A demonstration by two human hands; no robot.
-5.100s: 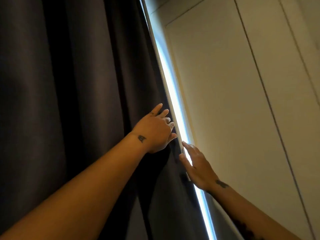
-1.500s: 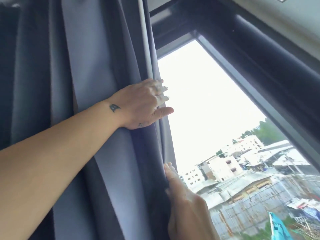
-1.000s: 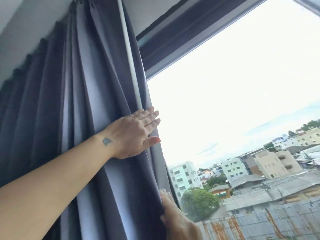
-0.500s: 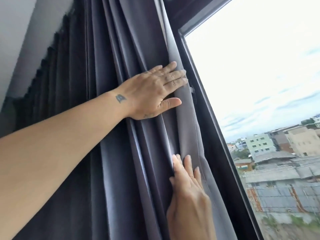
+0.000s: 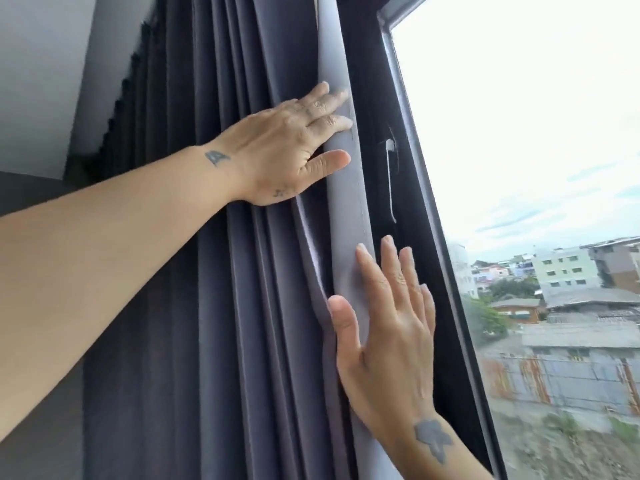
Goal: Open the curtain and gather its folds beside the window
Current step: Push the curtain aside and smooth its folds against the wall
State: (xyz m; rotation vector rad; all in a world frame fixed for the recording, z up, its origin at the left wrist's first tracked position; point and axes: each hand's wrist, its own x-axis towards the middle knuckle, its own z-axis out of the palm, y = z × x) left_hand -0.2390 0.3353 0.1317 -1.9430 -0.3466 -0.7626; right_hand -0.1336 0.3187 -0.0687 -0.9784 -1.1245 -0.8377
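The dark grey curtain [image 5: 221,306] hangs bunched in tight vertical folds at the left side of the window [image 5: 519,133]. My left hand [image 5: 287,147] lies flat on the upper folds, fingers stretched to the curtain's pale leading edge [image 5: 341,216]. My right hand [image 5: 384,327] presses flat on the same edge lower down, fingers spread and pointing up. Neither hand grips the cloth. The window glass is uncovered and shows sky and buildings.
A dark window frame [image 5: 422,237] runs beside the curtain edge, with a white window handle [image 5: 390,168] on it. A pale wall [image 5: 41,81] stands at the left behind the curtain top.
The curtain went from covering the window to being bunched at the left. In the last half second my right hand slid rightwards onto the pale edge and spread its fingers.
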